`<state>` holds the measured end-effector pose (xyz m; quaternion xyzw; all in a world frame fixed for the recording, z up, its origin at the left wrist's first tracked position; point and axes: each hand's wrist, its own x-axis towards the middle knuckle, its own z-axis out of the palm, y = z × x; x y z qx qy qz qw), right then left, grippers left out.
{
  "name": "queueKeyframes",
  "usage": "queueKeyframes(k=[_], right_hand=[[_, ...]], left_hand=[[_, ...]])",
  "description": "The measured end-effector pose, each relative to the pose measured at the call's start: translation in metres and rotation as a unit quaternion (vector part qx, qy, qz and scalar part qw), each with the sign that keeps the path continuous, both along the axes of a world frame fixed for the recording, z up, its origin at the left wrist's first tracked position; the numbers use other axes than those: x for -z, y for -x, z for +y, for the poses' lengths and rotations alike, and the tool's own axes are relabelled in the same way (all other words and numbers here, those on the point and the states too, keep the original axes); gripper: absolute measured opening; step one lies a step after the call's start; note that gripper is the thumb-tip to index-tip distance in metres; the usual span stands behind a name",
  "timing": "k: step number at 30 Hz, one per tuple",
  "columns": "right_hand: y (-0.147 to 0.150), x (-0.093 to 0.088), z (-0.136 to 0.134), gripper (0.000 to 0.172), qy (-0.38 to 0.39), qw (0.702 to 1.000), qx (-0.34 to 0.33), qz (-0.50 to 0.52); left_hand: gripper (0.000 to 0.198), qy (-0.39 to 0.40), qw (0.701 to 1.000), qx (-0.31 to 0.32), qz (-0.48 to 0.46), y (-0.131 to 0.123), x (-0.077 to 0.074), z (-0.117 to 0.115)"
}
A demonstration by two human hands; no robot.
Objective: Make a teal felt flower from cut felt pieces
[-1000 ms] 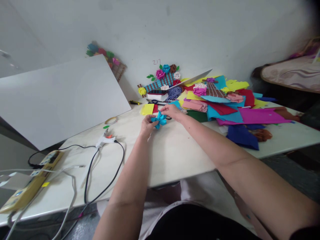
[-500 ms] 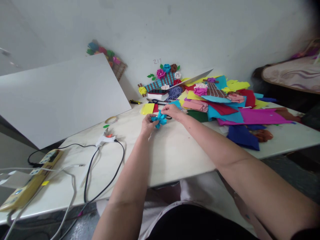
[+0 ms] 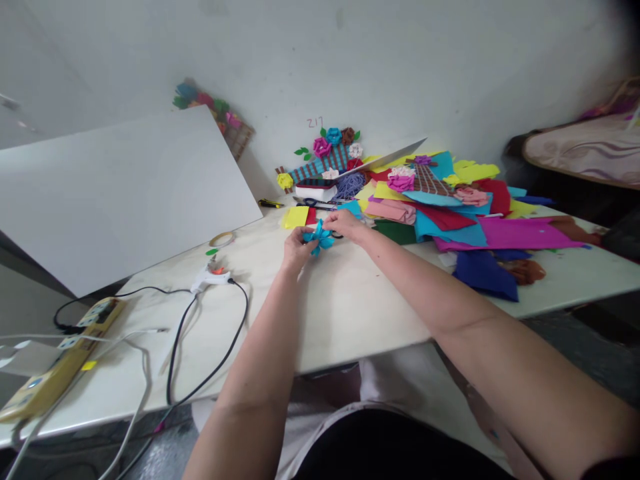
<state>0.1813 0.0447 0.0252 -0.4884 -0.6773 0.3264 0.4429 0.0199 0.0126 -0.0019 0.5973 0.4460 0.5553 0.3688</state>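
A blue paper flower (image 3: 321, 239) with several petals is held above the white table (image 3: 345, 300). My left hand (image 3: 298, 247) grips its left side, fingers pinched together. At its upper edge, my right hand (image 3: 343, 222) pinches a petal between thumb and fingers. Behind my hands lie a yellow sheet (image 3: 295, 217) and a bit of red paper (image 3: 311, 216). Dark scissor handles (image 3: 337, 235) show partly beneath my right hand.
On the left are a white glue gun (image 3: 213, 277) with a black cable, a tape roll (image 3: 222, 239), a power strip (image 3: 65, 360) and a large white board (image 3: 130, 200). Coloured paper (image 3: 450, 227) is heaped on the right. Flower decorations (image 3: 323, 160) lean against the wall.
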Motion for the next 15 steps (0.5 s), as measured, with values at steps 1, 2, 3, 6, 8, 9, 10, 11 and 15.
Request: queueKeyframes(k=[1, 2, 3, 6, 8, 9, 10, 11, 15], right_hand=[[0.0002, -0.0002, -0.0006, 0.007, 0.001, 1.000, 0.004, -0.003], [0.0006, -0.0001, -0.0008, 0.008, 0.003, 1.000, 0.010, -0.007], [0.0010, 0.0002, -0.0007, 0.008, 0.003, 1.000, 0.016, -0.011], [0.0030, 0.0026, 0.0017, 0.008, 0.003, 0.999, 0.025, -0.025], [0.0042, 0.0044, 0.0037, 0.007, -0.001, 0.999, 0.028, -0.030], [0.0048, 0.0050, 0.0043, 0.007, -0.004, 0.999, 0.029, -0.031], [0.0053, 0.0052, 0.0045, 0.007, -0.008, 0.999, 0.029, -0.034], [0.0059, 0.0051, 0.0041, 0.007, -0.012, 0.999, 0.030, -0.037], [0.0083, 0.0018, -0.0008, 0.009, -0.034, 0.997, 0.029, -0.064]], left_hand=[[0.034, -0.003, 1.000, -0.001, 0.003, 0.0000, 0.0003, 0.0004], [0.033, -0.007, 1.000, -0.002, 0.005, 0.0001, 0.0006, 0.0007], [0.033, -0.009, 1.000, -0.003, 0.007, 0.0001, 0.0009, 0.0010], [0.035, -0.012, 1.000, -0.008, 0.012, -0.0001, 0.0020, 0.0020], [0.038, -0.006, 1.000, -0.011, 0.012, -0.0007, 0.0031, 0.0030], [0.040, -0.001, 1.000, -0.011, 0.011, -0.0011, 0.0036, 0.0035], [0.041, 0.004, 1.000, -0.011, 0.009, -0.0017, 0.0040, 0.0038], [0.041, 0.008, 1.000, -0.012, 0.007, -0.0023, 0.0041, 0.0040], [0.038, 0.014, 0.999, -0.040, 0.009, -0.0039, 0.0004, 0.0016]])
